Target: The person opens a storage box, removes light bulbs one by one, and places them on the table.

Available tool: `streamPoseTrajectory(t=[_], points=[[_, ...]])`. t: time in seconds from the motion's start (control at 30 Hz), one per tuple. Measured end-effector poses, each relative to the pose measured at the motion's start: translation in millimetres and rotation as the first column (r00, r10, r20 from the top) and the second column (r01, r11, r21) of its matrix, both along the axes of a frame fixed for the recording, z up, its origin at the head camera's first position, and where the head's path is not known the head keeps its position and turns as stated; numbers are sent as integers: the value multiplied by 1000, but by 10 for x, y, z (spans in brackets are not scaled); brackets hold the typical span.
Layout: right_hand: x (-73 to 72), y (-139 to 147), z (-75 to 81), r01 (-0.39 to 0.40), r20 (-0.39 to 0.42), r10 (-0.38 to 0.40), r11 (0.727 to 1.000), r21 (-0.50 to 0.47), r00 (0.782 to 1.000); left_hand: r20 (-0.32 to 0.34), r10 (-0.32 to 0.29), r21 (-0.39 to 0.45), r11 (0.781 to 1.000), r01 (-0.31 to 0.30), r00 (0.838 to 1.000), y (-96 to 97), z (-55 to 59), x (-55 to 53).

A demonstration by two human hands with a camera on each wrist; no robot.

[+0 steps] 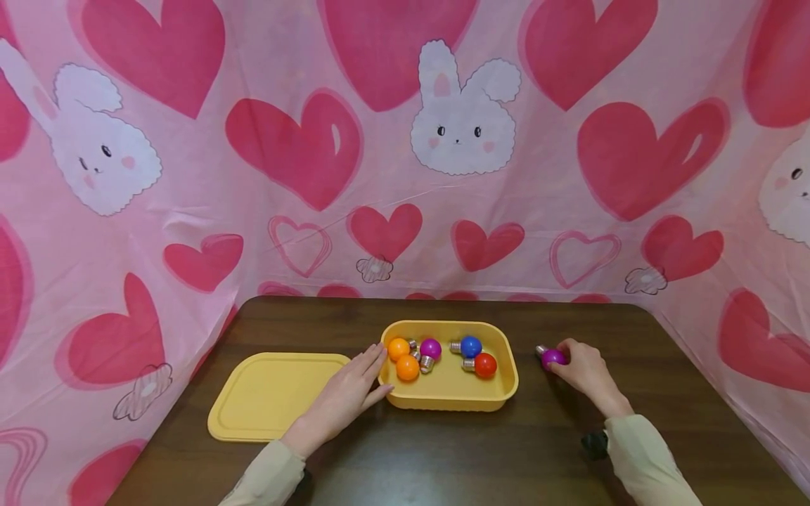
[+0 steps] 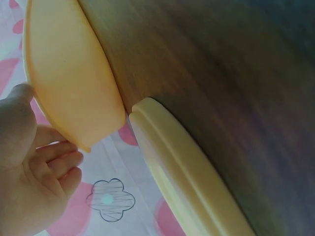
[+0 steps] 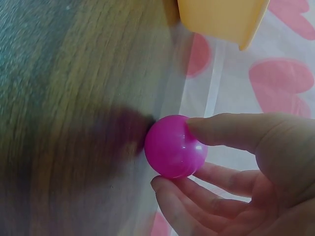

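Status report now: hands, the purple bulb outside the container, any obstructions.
Right hand pinches purple bulb; left hand touches yellow container at its left side. Bulb right of container. Nothing seen between them; yellow lid off, far left.

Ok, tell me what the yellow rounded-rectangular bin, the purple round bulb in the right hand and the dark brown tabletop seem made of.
Yellow bin: probably satin plastic, judging by even colour and smooth walls.
Purple bulb: glossy plastic or coated glass, given its sharp highlights; its ridged silvery base looks metallic.
Tabletop: wood or woodgrain laminate, low sheen, showing streaky grain.
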State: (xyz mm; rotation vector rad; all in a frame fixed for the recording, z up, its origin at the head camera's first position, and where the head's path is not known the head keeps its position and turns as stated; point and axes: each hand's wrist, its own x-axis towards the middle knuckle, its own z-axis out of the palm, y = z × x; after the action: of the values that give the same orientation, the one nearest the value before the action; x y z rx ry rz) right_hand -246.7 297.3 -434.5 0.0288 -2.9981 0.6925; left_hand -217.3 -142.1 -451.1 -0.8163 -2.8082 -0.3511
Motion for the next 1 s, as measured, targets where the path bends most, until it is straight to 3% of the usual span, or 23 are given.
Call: streamPoseTrajectory(t=[0.6, 1.0], points=[[37, 18, 52, 18, 38, -18, 1000, 5, 999, -12, -11, 9, 1000, 12, 1000, -9, 0, -4], [81, 12, 89, 9, 18, -9, 1000, 10, 1000, -23, -18, 22, 1000, 18, 1000, -10, 2, -12]])
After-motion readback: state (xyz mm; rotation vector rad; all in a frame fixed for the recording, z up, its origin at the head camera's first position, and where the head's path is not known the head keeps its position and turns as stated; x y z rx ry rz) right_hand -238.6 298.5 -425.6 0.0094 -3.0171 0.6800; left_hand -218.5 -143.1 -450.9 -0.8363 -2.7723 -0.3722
